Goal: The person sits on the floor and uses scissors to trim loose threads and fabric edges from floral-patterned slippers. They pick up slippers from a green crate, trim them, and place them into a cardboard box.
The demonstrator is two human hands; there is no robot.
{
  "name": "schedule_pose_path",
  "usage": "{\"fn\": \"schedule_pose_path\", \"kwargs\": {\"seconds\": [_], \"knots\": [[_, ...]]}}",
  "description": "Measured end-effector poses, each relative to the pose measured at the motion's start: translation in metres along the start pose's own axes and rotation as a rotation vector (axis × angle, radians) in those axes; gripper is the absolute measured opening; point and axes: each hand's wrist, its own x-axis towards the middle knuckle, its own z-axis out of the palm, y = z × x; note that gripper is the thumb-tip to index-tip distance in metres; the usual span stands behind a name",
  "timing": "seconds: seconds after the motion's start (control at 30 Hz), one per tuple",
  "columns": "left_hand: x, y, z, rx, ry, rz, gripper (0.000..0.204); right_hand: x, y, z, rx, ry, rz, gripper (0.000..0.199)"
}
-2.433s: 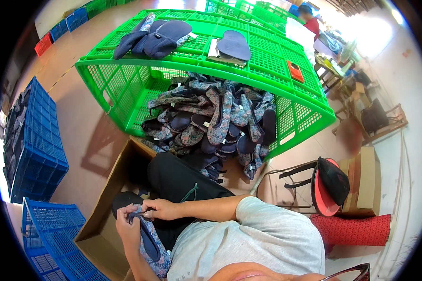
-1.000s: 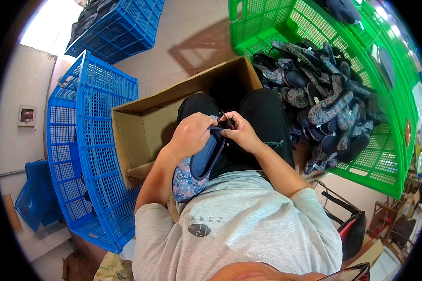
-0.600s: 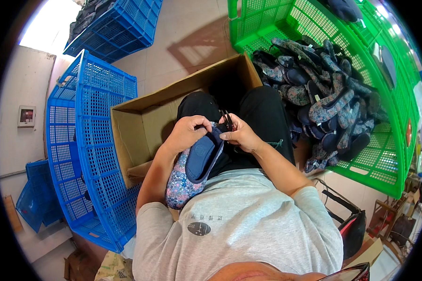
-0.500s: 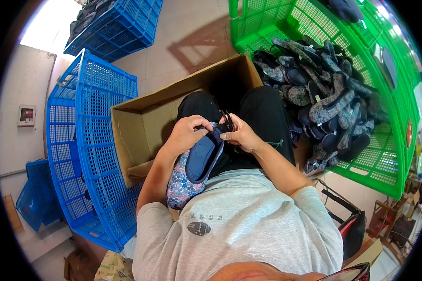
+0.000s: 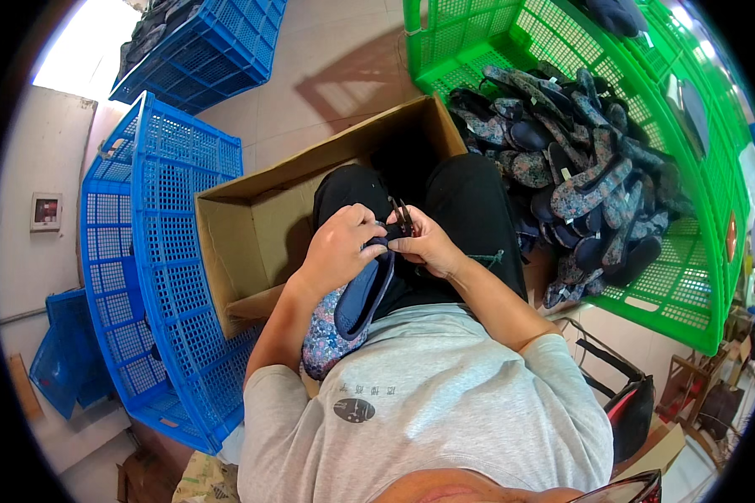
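Over my lap, my left hand (image 5: 341, 248) grips the toe end of a floral cloth shoe (image 5: 344, 314) with a dark blue lining. My right hand (image 5: 424, 243) pinches a small dark tool (image 5: 403, 216) against the same end of the shoe. The shoe's heel points toward my chest. Both hands touch each other at the shoe's tip. My legs in black trousers lie below them.
An open cardboard box (image 5: 252, 235) sits at my left knee. Blue plastic crates (image 5: 143, 251) stand further left. A green crate (image 5: 646, 151) holding a pile of several floral shoes (image 5: 570, 176) is at the right. A black and red stool (image 5: 629, 402) is at lower right.
I turned from the green crate toward the box. Within the last second the hands stayed together at the shoe's tip; the shoe shifted slightly.
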Motion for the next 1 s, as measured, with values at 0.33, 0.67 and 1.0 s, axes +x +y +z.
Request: {"fn": "schedule_pose_path", "kwargs": {"seconds": [0.33,0.67,1.0], "knots": [[-0.008,-0.013,0.003,-0.053,0.056,0.063,0.017,-0.001,-0.002,0.003,-0.012,-0.003,0.021,0.039],[-0.006,-0.008,0.004,-0.107,0.075,-0.104,0.009,-0.003,0.002,0.019,-0.584,0.119,-0.212,0.042],[-0.012,-0.013,0.007,-0.094,0.041,-0.021,0.012,0.006,0.013,0.003,-0.367,0.103,-0.234,0.042]]}}
